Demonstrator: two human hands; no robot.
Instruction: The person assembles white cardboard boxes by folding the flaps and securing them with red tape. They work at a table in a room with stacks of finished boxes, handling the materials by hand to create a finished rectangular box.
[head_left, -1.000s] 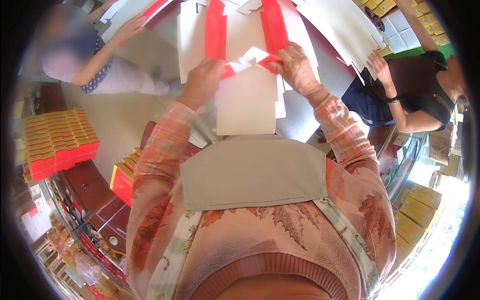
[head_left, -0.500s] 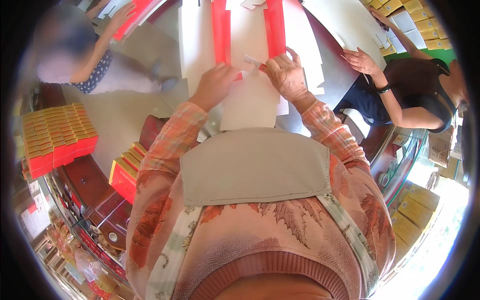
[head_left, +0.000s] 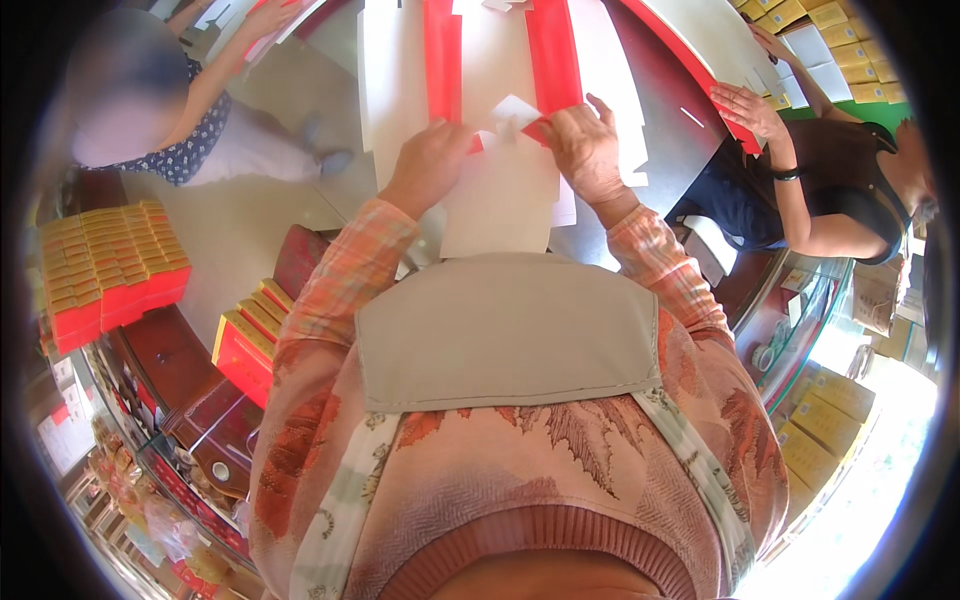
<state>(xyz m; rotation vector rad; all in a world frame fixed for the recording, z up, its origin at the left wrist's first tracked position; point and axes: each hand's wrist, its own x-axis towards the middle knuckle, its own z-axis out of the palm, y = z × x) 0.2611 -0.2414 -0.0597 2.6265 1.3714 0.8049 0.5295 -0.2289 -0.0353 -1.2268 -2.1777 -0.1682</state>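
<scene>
flat white cardboard sheet with red strips (head_left: 502, 195) stretched out just ahead of a beige cloth apron bib (head_left: 508, 330), left hand (head_left: 428, 168) with its grip pinching a small red edge, right hand (head_left: 583, 150) grip pinching a red-and-white folded flap, both hands close together

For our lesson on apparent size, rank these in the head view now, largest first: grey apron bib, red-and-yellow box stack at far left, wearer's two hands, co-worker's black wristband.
1. Grey apron bib
2. Red-and-yellow box stack
3. Left hand and right hand: too alike to rank
4. Black wristband
</scene>
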